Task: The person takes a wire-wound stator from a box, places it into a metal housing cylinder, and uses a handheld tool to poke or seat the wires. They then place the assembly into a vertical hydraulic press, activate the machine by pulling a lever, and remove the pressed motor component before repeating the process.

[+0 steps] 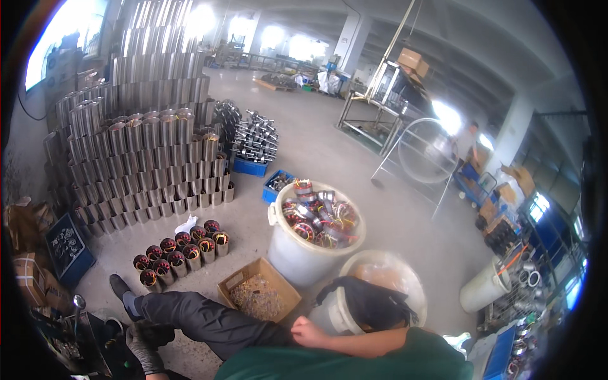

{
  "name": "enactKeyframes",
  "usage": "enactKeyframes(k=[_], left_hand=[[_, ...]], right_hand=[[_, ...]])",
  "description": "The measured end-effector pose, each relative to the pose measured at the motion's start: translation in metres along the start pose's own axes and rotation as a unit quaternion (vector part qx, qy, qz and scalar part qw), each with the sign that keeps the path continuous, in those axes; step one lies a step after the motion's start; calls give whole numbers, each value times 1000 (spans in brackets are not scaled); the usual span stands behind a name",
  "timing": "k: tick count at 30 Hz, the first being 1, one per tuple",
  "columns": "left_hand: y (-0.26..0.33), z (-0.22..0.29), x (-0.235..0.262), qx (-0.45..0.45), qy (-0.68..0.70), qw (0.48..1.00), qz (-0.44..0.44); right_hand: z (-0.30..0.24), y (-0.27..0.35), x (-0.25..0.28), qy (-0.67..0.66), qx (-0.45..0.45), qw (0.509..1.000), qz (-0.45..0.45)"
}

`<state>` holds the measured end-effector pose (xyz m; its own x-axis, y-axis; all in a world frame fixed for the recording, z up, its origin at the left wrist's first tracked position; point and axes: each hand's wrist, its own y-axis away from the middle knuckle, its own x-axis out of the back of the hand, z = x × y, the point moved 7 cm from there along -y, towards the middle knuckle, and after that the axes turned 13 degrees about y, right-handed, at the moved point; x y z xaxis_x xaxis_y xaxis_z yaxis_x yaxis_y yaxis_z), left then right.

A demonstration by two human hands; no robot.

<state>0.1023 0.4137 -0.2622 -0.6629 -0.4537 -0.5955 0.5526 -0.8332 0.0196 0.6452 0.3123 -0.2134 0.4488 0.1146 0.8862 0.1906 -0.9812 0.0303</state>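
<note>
The right hand (308, 332), bare and loosely closed around nothing, rests on the rim of the white bucket (332, 311) draped with a dark cloth (367, 301). The gloved left hand (144, 350) hangs low; its grip I cannot tell. Better to steady the bucket by its rim.

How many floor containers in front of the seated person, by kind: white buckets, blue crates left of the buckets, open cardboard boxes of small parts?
white buckets: 3
blue crates: 3
open cardboard box: 1
Total: 7
</note>
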Motion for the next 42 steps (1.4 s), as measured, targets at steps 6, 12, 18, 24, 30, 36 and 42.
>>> enactKeyframes(k=[6,12,18,24,30,36,42], left_hand=[[9,13,-2,18,-19,1000,-17],[11,18,11,12,-30,999,5],[16,22,10,26,-37,999,15],[18,25,12,2,-42,999,9],[23,34,4,24,-38,999,3],[17,24,17,34,-21,999,-4],[8,7,35,9,-54,998,6]], right_hand=[[19,9,-10,-35,-49,995,86],[-14,-16,-6,175,-35,981,-73],[-33,-21,11,269,46,936,-224],[-77,-22,66,304,122,868,-374],[-95,-58,148,154,131,944,-262],[-97,-119,165,-113,-8,994,0],[-87,-142,9,-35,7,984,-173]])
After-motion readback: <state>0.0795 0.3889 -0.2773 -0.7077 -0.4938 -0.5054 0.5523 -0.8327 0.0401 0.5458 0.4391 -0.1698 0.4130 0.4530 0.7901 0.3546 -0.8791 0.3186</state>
